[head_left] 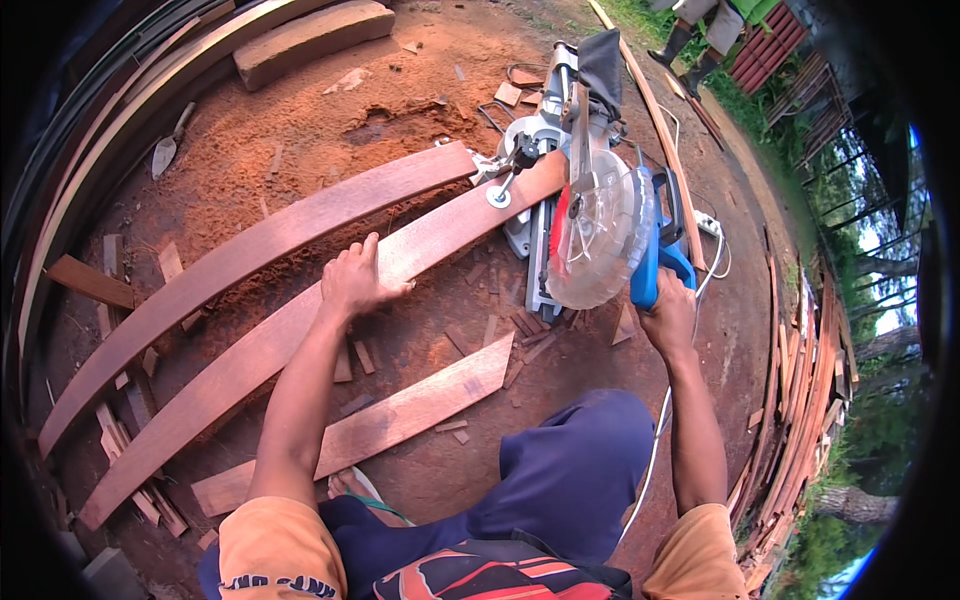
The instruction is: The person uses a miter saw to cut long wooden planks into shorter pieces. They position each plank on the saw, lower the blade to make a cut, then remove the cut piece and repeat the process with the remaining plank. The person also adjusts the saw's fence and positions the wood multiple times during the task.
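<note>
My left hand (354, 280) grips a long reddish wooden plank (440, 236), fingers over its far edge and thumb along its top. The plank's far end lies on the bed of a mitre saw (598, 225), under a round clamp foot (498, 196). Around the saw's blue handle (660, 262) my right hand (668, 308) is closed. The clear blade guard covers much of the blade, and whether the blade turns I cannot tell. A second long plank (270, 232) lies beyond the first, its end close to the saw.
A shorter plank with a slanted end (400, 412) lies near my legs, among small offcuts. Sawdust covers the ground beyond. A trowel (172, 142) and a thick beam (315, 40) lie farther off. A white cable (660, 440) runs at right, near stacked boards (800, 390). Another person (712, 30) stands far right.
</note>
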The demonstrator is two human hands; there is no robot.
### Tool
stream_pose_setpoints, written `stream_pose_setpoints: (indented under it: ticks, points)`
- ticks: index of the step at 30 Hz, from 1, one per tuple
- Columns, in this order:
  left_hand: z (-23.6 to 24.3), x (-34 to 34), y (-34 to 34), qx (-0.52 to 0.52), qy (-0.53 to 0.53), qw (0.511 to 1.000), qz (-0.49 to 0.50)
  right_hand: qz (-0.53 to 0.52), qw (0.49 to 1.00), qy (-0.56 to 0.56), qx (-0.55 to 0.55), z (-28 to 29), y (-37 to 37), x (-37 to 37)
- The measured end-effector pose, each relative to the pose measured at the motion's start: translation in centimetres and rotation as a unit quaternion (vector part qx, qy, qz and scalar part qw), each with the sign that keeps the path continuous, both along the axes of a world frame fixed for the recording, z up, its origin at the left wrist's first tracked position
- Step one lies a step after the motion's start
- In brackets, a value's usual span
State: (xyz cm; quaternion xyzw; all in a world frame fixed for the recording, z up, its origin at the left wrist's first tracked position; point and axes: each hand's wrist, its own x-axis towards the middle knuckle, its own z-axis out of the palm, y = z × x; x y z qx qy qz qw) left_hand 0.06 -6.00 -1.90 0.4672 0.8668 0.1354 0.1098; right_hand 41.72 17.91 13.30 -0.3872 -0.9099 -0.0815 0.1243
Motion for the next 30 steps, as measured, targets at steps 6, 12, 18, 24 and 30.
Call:
stream_pose_setpoints:
  ticks: [6,12,18,24,30]
  points:
    - [-0.6,-0.3,-0.5,0.029,0.007,1.000,-0.007,0.004,1.000,-0.001,0.007,0.6,0.9,-1.5]
    - [-0.5,0.0,-0.3,0.011,0.002,1.000,0.005,-0.002,1.000,-0.008,0.006,0.3,1.8,-1.6]
    - [0.0,0.1,-0.1,-0.001,-0.003,1.000,0.004,0.009,1.000,0.000,0.011,0.2,1.9,-1.4]
    - [-0.3,0.0,-0.2,0.009,-0.001,1.000,0.004,0.000,1.000,-0.012,0.002,0.6,1.6,-1.8]
    - [-0.3,-0.1,-0.1,0.016,0.002,1.000,0.003,-0.003,1.000,-0.015,-0.002,0.6,1.6,-1.7]
